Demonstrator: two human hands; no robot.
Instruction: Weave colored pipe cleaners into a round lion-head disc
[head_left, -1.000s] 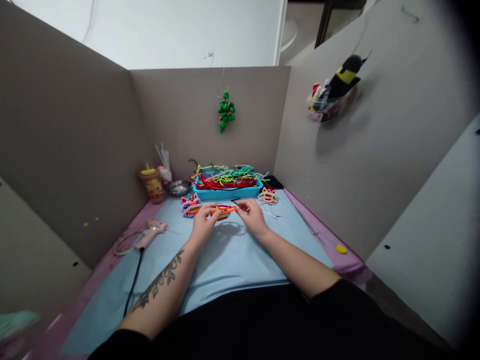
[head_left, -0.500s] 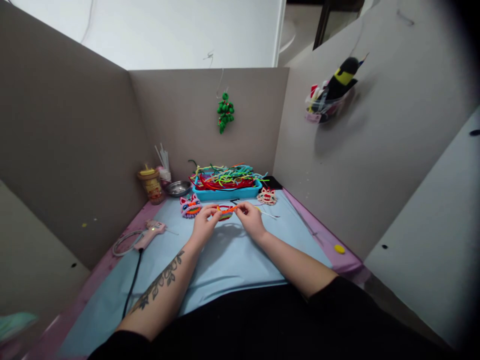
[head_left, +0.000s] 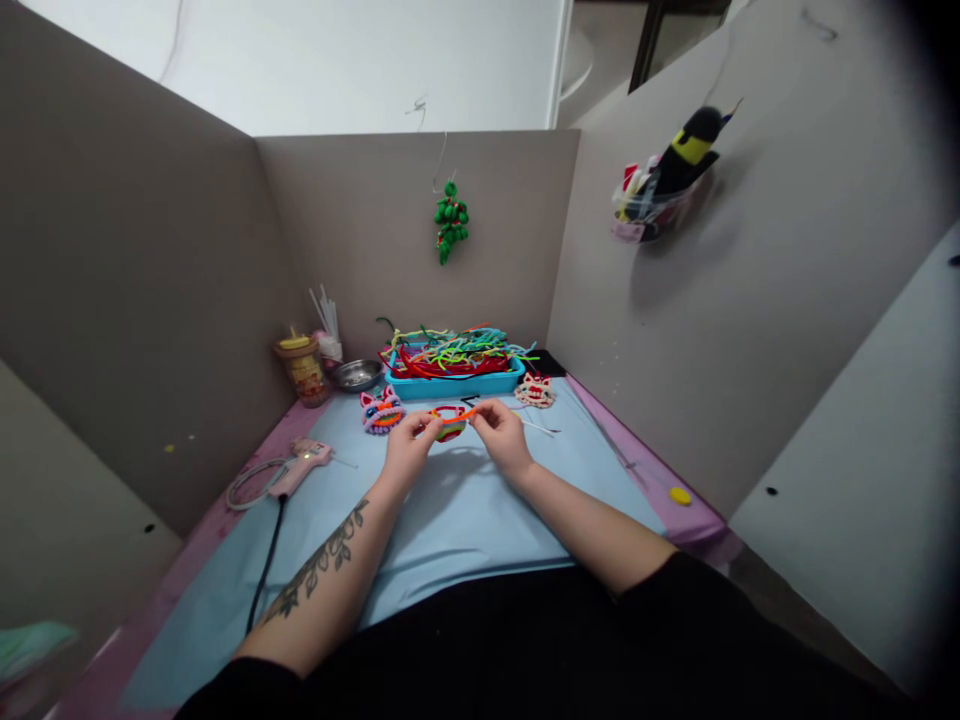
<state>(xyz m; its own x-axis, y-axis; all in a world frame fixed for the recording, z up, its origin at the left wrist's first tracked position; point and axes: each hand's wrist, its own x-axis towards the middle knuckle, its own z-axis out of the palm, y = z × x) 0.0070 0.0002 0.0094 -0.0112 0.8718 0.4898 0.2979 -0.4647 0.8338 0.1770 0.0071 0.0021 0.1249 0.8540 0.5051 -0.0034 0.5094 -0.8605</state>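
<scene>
My left hand (head_left: 410, 447) and my right hand (head_left: 502, 436) are raised over the blue-covered table, each with fingertips pinched. Between them they hold a small curved pipe-cleaner piece (head_left: 451, 432) in orange, red, yellow and green. An orange strand along its top runs toward my right fingertips. My fingers hide its ends. Just left of my left hand lies a purple pipe-cleaner animal face (head_left: 382, 411) with red ears and a rainbow-like mouth. Beyond my right hand rests a cream and red pipe-cleaner face (head_left: 535, 391).
A blue tray (head_left: 457, 384) of loose pipe cleaners stands at the back, beside a metal bowl (head_left: 357, 375) and a cup (head_left: 302, 368). A pink glue gun (head_left: 301, 467) with its cord lies left. Grey partitions (head_left: 420, 240) surround the table; a yellow disc (head_left: 679, 496) lies right.
The held piece has turned slightly between my hands, so more of its red and green part shows below the orange strand. My hands stay in nearly the same place.
</scene>
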